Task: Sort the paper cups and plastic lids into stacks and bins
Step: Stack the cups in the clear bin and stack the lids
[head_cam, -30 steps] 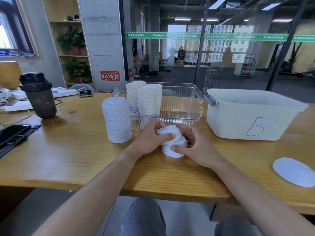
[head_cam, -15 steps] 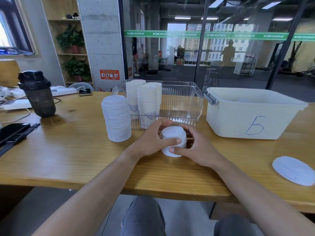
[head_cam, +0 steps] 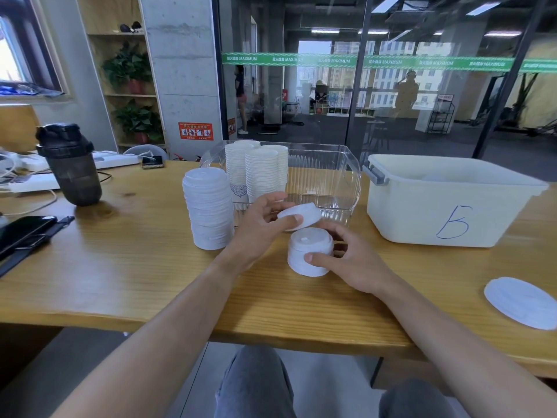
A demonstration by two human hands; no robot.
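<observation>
Wooden table [head_cam: 120, 267], glass-walled office, left hand [head_cam: 262, 220] pinching lid [head_cam: 301, 215]

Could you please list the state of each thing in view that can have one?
Left hand: pinching a lifted, tilted lid.
Right hand: gripping the short lid stack.
Tall lid stack: upright, untouched.
Clear bin: open, holds cup stacks.
White bin: open.
Shaker bottle: closed.

A dark shaker bottle [head_cam: 70, 165] is seen upright at the bench's [head_cam: 120, 251] left, a black phone [head_cam: 21, 232] lying nearer. Potted plants [head_cam: 128, 66] are kept on shelves behind.
</observation>
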